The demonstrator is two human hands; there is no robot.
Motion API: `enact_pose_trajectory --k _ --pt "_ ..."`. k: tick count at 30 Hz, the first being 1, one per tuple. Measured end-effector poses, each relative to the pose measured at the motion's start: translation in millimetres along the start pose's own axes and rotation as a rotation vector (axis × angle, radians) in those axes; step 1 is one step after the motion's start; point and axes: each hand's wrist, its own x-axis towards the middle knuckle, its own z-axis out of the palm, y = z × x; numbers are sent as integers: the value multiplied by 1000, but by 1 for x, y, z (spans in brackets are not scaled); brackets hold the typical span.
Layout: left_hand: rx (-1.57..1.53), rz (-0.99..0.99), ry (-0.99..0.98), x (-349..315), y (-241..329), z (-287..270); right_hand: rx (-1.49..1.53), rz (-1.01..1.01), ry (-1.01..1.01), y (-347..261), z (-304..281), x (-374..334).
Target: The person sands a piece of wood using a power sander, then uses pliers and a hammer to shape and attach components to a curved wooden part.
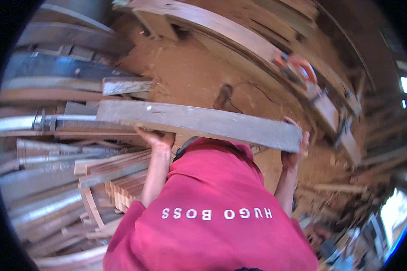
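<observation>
Timber lies stacked along the left; a long bench runs beyond. The board is held up, apart from the bench's near edge. Toward the bench's right end sits a blurred orange tool. The right hand clamps the board's right end; the left hand supports its underside, its closure unclear.

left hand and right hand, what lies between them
The head view shows a long grey wooden board spanning between the left hand and right hand.
</observation>
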Motion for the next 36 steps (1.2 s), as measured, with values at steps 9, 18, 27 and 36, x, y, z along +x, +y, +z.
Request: enact_pose_trajectory --k 9,18,27,36 --pt "-181 -15 -109 137 -56 155 -41 193 -21 -67 10 169" --pt "-249 -307 -213 263 -113 272 -127 102 179 -95 38 246" --pt "29 -495 -134 407 -160 354 -382 43 356 -88 100 329" --pt "266 -337 31 501 -144 378 -208 182 365 -7 121 444"
